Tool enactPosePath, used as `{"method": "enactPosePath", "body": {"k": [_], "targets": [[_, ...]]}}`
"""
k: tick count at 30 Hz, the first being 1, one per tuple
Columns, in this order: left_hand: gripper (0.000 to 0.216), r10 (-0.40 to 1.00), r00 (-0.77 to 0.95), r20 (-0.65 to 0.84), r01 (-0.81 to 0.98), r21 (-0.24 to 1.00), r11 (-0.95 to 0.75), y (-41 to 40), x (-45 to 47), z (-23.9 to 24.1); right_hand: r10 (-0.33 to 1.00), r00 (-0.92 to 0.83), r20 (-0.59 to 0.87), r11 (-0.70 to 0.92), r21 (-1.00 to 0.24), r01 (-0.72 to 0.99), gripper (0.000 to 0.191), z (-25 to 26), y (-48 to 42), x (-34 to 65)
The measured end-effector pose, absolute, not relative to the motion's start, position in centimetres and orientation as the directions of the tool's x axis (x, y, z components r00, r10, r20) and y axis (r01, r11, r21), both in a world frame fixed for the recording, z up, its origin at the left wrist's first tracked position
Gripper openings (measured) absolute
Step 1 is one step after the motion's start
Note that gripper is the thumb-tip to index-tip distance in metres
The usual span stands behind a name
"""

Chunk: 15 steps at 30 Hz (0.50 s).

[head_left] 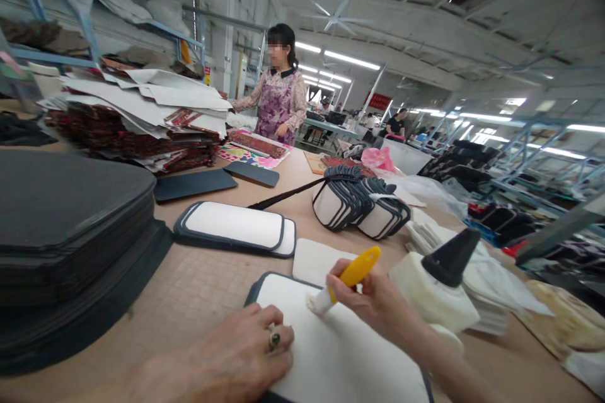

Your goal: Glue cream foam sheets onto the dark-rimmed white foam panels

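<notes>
My right hand (366, 293) is closed round the yellow handle of a brush (357, 271). The brush leans to the right, and its pale bristles touch a white panel (350, 352) with a dark border beneath it. On the left part of this panel lies my left hand (246, 346), with a ring on it. Its fingers are bent together and press down on the white surface; the thumb is hidden. Just beyond the panel is a smaller off-white piece (314, 258). To the right of my right hand stands a whitish bottle (435, 296) with a black cone-shaped top.
Tall stacks of dark panels (70, 220) fill the left side. Behind them rises a pile of white and reddish sheets (146, 107). White-faced pieces (234, 227) and strapped bundles (359, 201) lie mid-table. A person (281, 94) stands across the table; others are farther back.
</notes>
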State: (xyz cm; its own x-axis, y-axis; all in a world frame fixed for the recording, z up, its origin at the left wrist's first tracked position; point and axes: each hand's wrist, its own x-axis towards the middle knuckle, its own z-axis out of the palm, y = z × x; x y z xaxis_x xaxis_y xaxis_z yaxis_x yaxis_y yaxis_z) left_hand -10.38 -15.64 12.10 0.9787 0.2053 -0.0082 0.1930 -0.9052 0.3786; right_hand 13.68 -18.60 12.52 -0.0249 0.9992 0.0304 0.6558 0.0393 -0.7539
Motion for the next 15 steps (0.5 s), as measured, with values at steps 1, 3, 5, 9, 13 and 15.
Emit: {"method": "enactPosePath", "body": {"k": [1, 3, 5, 9, 13, 15], "targets": [[0.04, 0.204, 0.979, -0.024, 0.199, 0.361, -0.911, -15.7, -10.5, 12.3, 1.0, 0.015, 0.023, 0.007, -0.72, 0.693, 0.027, 12.3, -19.5, 15.4], [0.048, 0.204, 0.979, -0.004, 0.191, 0.374, -0.908, -15.6, -10.8, 12.4, 0.992, 0.124, 0.025, -0.077, -0.66, 0.748, 0.029, 12.2, -21.5, 18.8], [0.054, 0.22, 0.975, 0.025, 0.188, 0.43, -0.883, -15.3, -11.1, 12.1, 0.974, 0.219, 0.056, -0.135, -0.632, 0.763, 0.03, 12.5, -23.3, 20.9], [0.052, 0.302, 0.951, 0.059, 0.214, 0.578, -0.787, -14.1, -11.8, 10.5, 0.978, 0.182, 0.097, -0.056, -0.724, 0.687, 0.025, 13.9, -24.0, 17.4], [0.054, 0.313, 0.947, 0.076, 0.204, 0.609, -0.767, -13.3, -11.9, 10.0, 0.998, -0.057, 0.033, 0.058, -0.847, 0.529, 0.02, 14.9, -21.9, 9.3], [0.054, 0.299, 0.952, 0.063, 0.203, 0.6, -0.774, -13.3, -11.8, 10.2, 0.989, -0.151, -0.006, 0.076, -0.844, 0.53, 0.021, 14.9, -21.3, 7.4]]}}
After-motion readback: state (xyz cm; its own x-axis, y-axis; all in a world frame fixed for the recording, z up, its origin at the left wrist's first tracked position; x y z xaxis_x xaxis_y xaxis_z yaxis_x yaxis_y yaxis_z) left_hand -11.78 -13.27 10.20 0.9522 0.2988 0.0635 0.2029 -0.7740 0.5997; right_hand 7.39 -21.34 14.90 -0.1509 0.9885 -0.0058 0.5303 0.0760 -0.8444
